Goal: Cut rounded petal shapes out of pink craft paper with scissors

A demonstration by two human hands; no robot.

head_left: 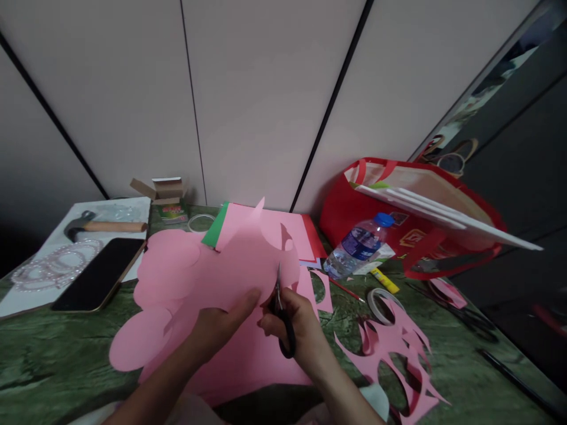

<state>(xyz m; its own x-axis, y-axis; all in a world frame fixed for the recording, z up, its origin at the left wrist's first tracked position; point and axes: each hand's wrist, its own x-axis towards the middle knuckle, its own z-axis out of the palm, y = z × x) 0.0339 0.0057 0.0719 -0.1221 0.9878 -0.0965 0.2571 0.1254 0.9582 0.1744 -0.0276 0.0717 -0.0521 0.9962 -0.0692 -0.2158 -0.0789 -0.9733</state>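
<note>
My right hand (295,316) is closed round the black handles of a pair of scissors (283,321), whose blades point away from me over pink paper. My left hand (225,324) grips the near edge of a pink paper sheet (248,268), thumb on top and the other fingers hidden beneath. The sheet is raised, and a cut strip curls up at its far side. Under it lie more pink sheets (248,366). Pink paper circles (139,339) rest to the left of my left hand.
Pink paper offcuts (398,348) and a tape roll (385,306) lie at right. Beyond stand a water bottle (357,248) and a red bag (339,200); a yellow glue stick (384,280) is nearby. At left are a phone (101,274), a hammer (113,226) and a small box (172,209).
</note>
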